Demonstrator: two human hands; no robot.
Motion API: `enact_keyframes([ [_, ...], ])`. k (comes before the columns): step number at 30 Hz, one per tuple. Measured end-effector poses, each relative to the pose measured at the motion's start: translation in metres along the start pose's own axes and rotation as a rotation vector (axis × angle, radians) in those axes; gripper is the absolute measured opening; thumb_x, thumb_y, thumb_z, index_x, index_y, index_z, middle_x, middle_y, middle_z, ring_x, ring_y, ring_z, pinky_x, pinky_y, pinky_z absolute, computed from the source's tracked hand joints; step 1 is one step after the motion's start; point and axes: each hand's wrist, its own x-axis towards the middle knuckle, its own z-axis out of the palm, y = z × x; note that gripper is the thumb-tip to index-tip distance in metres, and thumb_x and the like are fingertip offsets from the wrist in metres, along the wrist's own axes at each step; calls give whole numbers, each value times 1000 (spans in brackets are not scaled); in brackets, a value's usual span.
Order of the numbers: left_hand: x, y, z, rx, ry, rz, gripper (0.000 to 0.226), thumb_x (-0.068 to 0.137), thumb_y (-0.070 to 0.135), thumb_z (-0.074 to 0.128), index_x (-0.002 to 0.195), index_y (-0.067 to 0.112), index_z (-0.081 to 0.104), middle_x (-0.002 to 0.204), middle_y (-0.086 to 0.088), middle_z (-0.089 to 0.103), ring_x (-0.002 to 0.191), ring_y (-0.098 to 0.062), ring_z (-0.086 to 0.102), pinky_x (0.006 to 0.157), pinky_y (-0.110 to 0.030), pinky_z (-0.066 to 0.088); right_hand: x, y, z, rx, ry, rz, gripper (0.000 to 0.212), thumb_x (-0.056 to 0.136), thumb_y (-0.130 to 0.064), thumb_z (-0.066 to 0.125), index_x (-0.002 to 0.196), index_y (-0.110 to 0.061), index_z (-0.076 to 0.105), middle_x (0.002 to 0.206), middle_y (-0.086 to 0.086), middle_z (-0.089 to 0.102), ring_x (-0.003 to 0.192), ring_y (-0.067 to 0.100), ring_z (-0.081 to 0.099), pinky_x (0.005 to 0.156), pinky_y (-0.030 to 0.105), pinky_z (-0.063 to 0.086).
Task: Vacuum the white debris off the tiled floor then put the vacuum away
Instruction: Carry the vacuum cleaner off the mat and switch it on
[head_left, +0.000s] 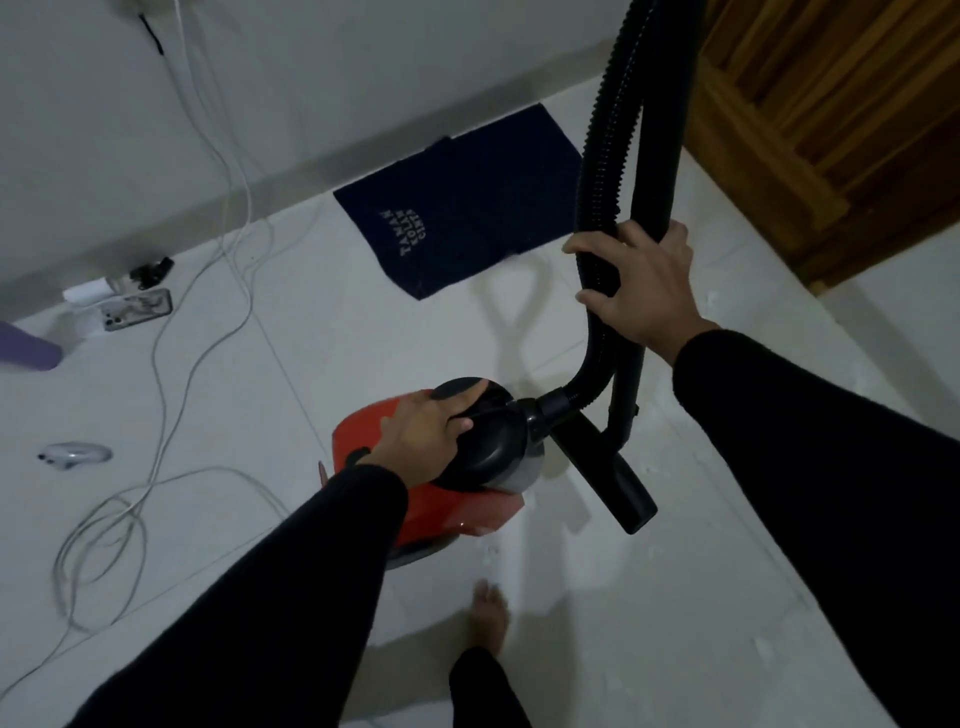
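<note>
A red canister vacuum (457, 514) with a black top sits on the white tiled floor (311, 364) near the middle. My left hand (423, 441) grips the black handle on its top. My right hand (641, 288) holds the ribbed black hose (597, 171) and the rigid black tube (660, 156) together, both running upward out of view. The black floor nozzle (618, 483) hangs beside the canister, just right of it. Small white debris flecks (491, 553) lie on the tiles near the vacuum and further right.
A dark blue mat (462, 208) lies against the white wall. White cables (156, 364) trail across the floor at left, near a phone (137, 312) and a small grey object (78, 453). A wooden door (831, 130) stands at right. My bare foot (488, 616) is below the vacuum.
</note>
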Motion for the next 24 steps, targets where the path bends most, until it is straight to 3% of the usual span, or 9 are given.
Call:
enact_keyframes([
  [8,-44,-87,23,12,-47,50,52,91,41,40,132,65,20,138,-9,49,123,-32,46,99,-56,40,-59,-84,46,-76,61,0,48,68,-22,74,114,-34,62,105,0,60,102,46,45,78,40,34],
  [17,-60,-224,53,98,-12,66,49,95,33,44,139,53,31,136,-9,49,122,-32,44,98,-50,39,-111,-175,154,-77,65,109,46,67,-19,77,110,-31,65,102,3,61,99,46,46,76,40,33],
  [24,-27,-329,106,102,128,29,47,94,33,47,137,50,37,113,-14,59,104,-33,54,86,-46,47,-112,-184,267,38,67,142,41,66,-39,61,106,-39,52,101,-7,57,93,34,53,86,39,32],
])
